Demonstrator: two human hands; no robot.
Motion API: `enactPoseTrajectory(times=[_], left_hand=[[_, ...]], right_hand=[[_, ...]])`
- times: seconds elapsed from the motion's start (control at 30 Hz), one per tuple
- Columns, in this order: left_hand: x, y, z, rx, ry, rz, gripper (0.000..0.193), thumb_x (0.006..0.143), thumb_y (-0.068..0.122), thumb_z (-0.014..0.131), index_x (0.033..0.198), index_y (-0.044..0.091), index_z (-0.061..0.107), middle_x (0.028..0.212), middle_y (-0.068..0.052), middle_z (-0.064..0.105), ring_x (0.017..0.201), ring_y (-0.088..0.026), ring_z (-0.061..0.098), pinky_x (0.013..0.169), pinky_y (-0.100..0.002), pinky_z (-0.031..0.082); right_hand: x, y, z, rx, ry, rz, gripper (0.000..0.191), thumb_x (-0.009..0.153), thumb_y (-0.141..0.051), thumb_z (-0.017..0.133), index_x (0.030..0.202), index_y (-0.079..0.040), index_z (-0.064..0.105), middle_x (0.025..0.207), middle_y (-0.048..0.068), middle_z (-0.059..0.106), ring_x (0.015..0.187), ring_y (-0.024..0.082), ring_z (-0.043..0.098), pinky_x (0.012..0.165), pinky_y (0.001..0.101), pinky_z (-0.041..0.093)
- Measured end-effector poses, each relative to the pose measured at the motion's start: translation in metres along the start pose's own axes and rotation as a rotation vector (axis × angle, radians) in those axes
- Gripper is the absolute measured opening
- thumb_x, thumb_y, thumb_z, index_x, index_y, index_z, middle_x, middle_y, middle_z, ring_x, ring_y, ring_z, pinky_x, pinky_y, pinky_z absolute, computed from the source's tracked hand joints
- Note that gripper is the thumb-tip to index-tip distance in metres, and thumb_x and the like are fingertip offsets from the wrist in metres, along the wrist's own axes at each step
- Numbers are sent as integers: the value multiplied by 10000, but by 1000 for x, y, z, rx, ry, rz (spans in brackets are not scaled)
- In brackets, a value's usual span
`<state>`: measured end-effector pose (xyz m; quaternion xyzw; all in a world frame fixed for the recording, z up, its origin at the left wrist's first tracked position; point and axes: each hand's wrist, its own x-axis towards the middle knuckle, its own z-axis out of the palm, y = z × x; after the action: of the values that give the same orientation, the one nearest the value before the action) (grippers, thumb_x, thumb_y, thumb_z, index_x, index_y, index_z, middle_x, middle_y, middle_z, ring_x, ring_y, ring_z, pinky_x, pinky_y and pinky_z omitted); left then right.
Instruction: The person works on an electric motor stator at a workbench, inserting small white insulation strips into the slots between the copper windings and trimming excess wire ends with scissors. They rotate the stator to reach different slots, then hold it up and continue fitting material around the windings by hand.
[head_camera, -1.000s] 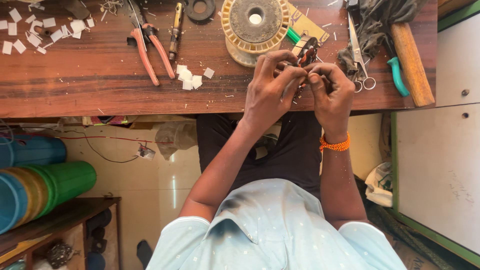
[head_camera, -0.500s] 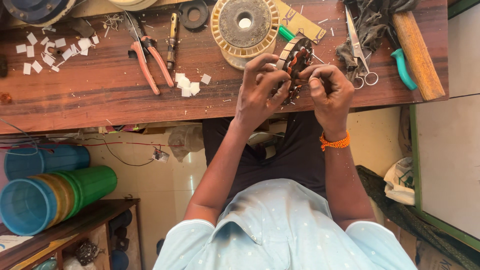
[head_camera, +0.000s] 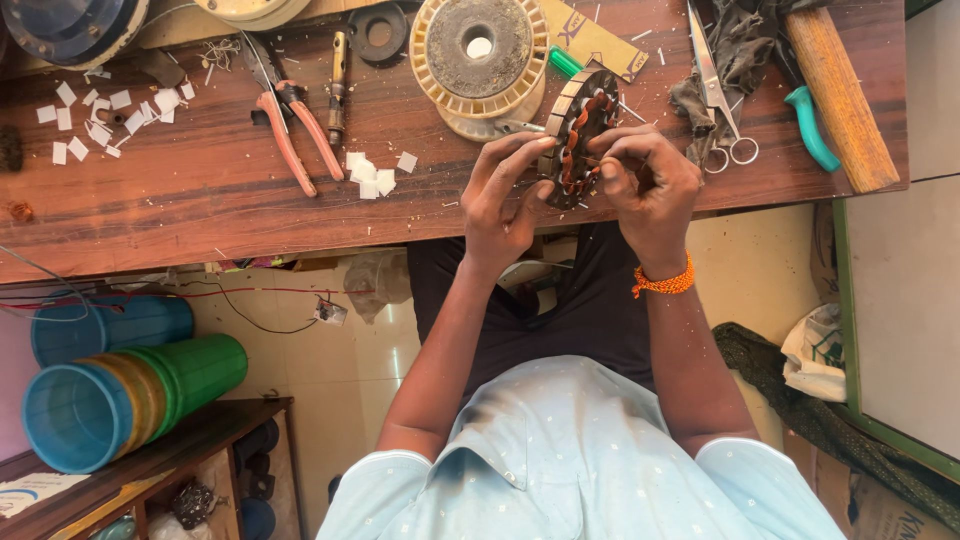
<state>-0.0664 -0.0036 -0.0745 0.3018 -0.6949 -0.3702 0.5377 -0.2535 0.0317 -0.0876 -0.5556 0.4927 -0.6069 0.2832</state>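
Worn reddish wooden desk (head_camera: 200, 200), cluttered: red-handled pliers (head_camera: 295, 120), round cream plastic spool (head_camera: 480, 55), small white paper squares (head_camera: 372, 172). Ring-shaped metal stator with copper-orange windings (head_camera: 578, 135) held on edge just above the desk's near edge. Left hand (head_camera: 505, 195) grips its rim, right hand (head_camera: 645, 185) fingers pinch at the windings.

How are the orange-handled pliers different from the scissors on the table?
The pliers have orange grips and short, thick jaws; the scissors are bare silver metal with long, thin blades and ring handles. The pliers lie on bare wood, the scissors partly on a dark rag. Both lie flat, untouched.
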Motion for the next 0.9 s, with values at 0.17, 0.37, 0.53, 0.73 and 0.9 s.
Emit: enactPoseTrajectory(times=[0.17,0.37,0.53,0.73,0.9], left_hand=[[-2,-2,3,-1,27,2,362,1020,57,713,1374,61,635,1356,-105,603,1202,-199,667,931,-312,631],[-3,-1,3,19,28,-8,387,1002,40,731,1377,72,638,1341,-105,617,1233,-212,668,938,-311,645],[-4,-2,1,11,19,-21,385,1001,37,724,1375,74,639,1336,-101,619,1226,-207,667,983,-325,643],[-4,-9,-1,1,26,-1,277,1097,-15,640,1356,77,668,1312,-52,649,1166,-149,684,954,-271,584],[2,-14,0,-110,68,-180,416,1024,-54,586,1423,63,589,1474,-94,521,1011,-106,699,893,-264,606]], right_hand=[[2,-3,1,-15,-8,-28,285,1078,-239,715,1060,31,629,1135,123,722,945,96,671,833,244,575],[4,-12,5,-115,-10,-75,192,1076,-142,710,1069,37,641,1142,131,720,1010,157,711,899,297,612],[10,-24,6,-276,-30,-124,126,1012,-47,758,1053,31,666,1119,131,726,976,198,727,873,308,599],[17,-35,8,-377,-40,-108,112,970,-9,765,1055,19,698,1093,125,740,949,213,730,843,317,594],[16,-39,11,-409,-11,-101,116,981,-27,796,1067,9,727,1080,126,737,952,214,731,838,323,584]])
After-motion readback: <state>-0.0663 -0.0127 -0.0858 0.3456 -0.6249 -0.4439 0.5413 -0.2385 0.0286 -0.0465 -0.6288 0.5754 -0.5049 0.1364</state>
